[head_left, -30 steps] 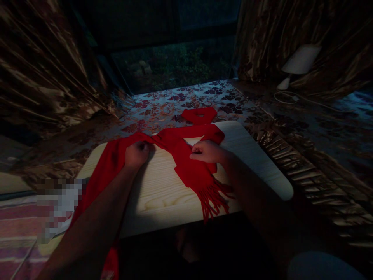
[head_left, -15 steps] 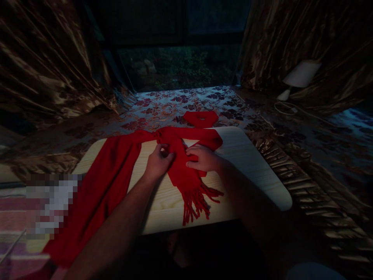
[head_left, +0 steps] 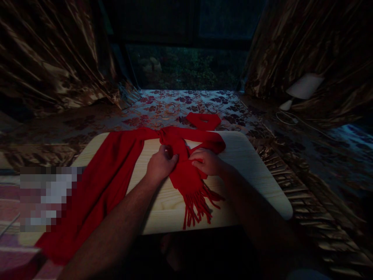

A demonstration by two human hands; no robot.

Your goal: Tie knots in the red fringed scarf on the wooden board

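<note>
A long red scarf [head_left: 112, 163] lies over a pale wooden board [head_left: 262, 186], one wide part running down the left side past the board's edge. Its fringed end points toward me at the middle. My left hand [head_left: 161, 164] pinches the left edge of that fringed part between thumb and fingers. On the opposite edge, my right hand [head_left: 207, 161] has its fingers closed on the cloth, above the fringe. Behind both hands the scarf is gathered at a knot-like bunch and loops to the right.
Beyond the board, another red cloth piece [head_left: 204, 121] rests on the patterned cover [head_left: 163, 105]. A white lamp [head_left: 305, 86] with a cord stands at the right. Brown curtains [head_left: 52, 58] flank the window. Striped cloth [head_left: 10, 202] shows at the left.
The view has shifted slightly. Both hands keep hold of the fringed part, and the cloth between them now shows a crosswise fold. My right hand's fingers are bent closer together.
</note>
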